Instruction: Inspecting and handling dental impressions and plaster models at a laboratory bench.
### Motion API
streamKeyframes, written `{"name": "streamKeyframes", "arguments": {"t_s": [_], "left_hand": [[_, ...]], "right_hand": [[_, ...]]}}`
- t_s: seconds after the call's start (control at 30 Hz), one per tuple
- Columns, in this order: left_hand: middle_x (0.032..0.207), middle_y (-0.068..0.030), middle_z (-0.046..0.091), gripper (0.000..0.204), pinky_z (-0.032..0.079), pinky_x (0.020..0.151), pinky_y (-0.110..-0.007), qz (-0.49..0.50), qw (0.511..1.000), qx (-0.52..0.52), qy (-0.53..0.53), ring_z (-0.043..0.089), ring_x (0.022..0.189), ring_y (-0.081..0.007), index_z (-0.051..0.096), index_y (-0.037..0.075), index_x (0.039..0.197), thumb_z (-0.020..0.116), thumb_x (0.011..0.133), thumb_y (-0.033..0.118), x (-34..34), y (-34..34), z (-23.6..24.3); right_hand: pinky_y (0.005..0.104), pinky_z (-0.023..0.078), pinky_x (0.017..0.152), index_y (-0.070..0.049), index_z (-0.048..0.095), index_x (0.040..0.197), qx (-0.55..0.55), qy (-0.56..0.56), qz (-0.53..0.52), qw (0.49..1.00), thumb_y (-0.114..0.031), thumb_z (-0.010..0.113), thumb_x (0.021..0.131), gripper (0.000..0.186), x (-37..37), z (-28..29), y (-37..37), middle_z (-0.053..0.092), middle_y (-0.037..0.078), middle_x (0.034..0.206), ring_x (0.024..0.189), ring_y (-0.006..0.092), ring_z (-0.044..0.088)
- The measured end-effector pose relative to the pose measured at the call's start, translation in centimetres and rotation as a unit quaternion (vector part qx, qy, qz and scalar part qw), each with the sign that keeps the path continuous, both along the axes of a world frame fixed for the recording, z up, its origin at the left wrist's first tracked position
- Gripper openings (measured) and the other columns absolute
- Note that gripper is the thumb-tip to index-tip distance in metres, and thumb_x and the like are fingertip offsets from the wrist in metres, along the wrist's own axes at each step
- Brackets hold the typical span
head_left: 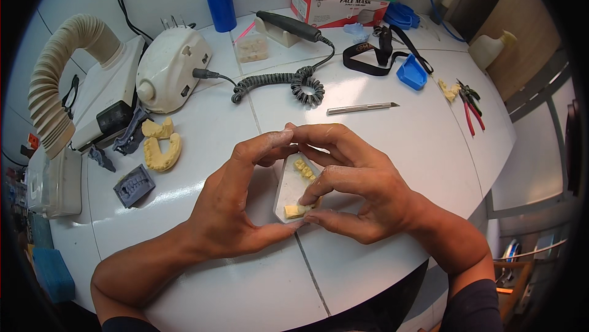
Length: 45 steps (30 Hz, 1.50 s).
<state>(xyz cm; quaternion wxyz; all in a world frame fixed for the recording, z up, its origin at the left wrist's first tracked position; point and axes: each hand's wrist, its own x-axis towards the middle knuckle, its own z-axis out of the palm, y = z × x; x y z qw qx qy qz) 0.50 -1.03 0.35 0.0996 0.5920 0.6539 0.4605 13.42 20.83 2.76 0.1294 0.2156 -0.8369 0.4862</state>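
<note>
Both hands surround a white angular plaster base [287, 188] carrying yellow dental model pieces, a row of teeth [303, 169] and a block at its near end [294, 210]. My left hand [239, 194] curves round the base's left and far sides, thumb at the near edge. My right hand [359, 188] grips it from the right, index finger over the far side, another finger pressed on the top beside the yellow pieces, thumb at the near end. The base's right side is largely hidden by my fingers.
Left lie yellow arch models [162, 153], grey molds [134, 186], a white control unit [169, 74] and suction hose [55, 93]. Behind are a corded handpiece [286, 26] and mask boxes [337, 7]. Right are a craft knife [362, 109], blue tray [411, 73] and pliers [471, 111].
</note>
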Motion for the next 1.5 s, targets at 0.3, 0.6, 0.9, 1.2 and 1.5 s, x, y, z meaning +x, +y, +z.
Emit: {"name": "streamKeyframes", "arguments": {"t_s": [0.3,0.6,0.9,1.2,1.5], "left_hand": [[0.146,-0.0206,0.054,0.109,0.055,0.104,-0.043,0.009,1.000,-0.011,0.008,0.065,0.125,-0.0336,0.032,0.004,0.158,0.096,0.071,0.020,0.01,-0.05,-0.02],[0.142,-0.0198,0.056,0.107,0.056,0.101,-0.043,0.012,1.000,-0.013,0.003,0.066,0.121,-0.0335,0.033,0.005,0.157,0.095,0.071,0.021,0.02,-0.08,-0.10],[0.142,-0.0197,0.056,0.107,0.055,0.102,-0.043,0.012,1.000,-0.012,0.002,0.065,0.122,-0.0338,0.033,0.005,0.157,0.095,0.071,0.021,0.03,-0.11,0.04],[0.145,-0.0206,0.054,0.106,0.054,0.104,-0.043,0.010,1.000,-0.023,0.009,0.065,0.125,-0.0346,0.032,0.004,0.157,0.094,0.073,0.023,0.03,-0.16,0.22],[0.126,-0.0265,0.067,0.097,0.052,0.109,-0.045,-0.001,0.994,-0.006,-0.106,0.068,0.122,-0.0385,0.032,0.000,0.154,0.090,0.080,0.026,0.08,0.09,0.18]], "right_hand": [[0.0477,0.053,0.110,-0.006,0.069,0.094,-0.032,-0.015,-0.002,0.999,-0.004,0.080,0.086,0.014,-0.04,-0.08,0.02,0.048,0.025,0.147,0.140,0.0412,0.054],[0.0478,0.053,0.111,-0.006,0.070,0.096,-0.019,-0.015,-0.003,1.000,-0.004,0.081,0.084,0.016,-0.07,-0.09,0.14,0.052,0.025,0.142,0.138,0.0405,0.055],[0.0464,0.053,0.107,-0.006,0.071,0.096,-0.028,-0.013,-0.006,0.999,-0.005,0.081,0.084,0.016,-0.06,-0.30,0.16,0.054,0.025,0.141,0.136,0.0399,0.056],[0.0463,0.053,0.107,-0.006,0.072,0.097,-0.015,-0.006,-0.001,1.000,-0.003,0.081,0.083,0.017,-0.07,-0.28,0.19,0.054,0.025,0.141,0.136,0.0412,0.056],[0.0469,0.052,0.109,-0.006,0.072,0.111,-0.015,-0.017,0.001,1.000,-0.009,0.086,0.080,0.034,0.17,0.51,0.21,0.054,0.025,0.141,0.133,0.0400,0.057]]}}
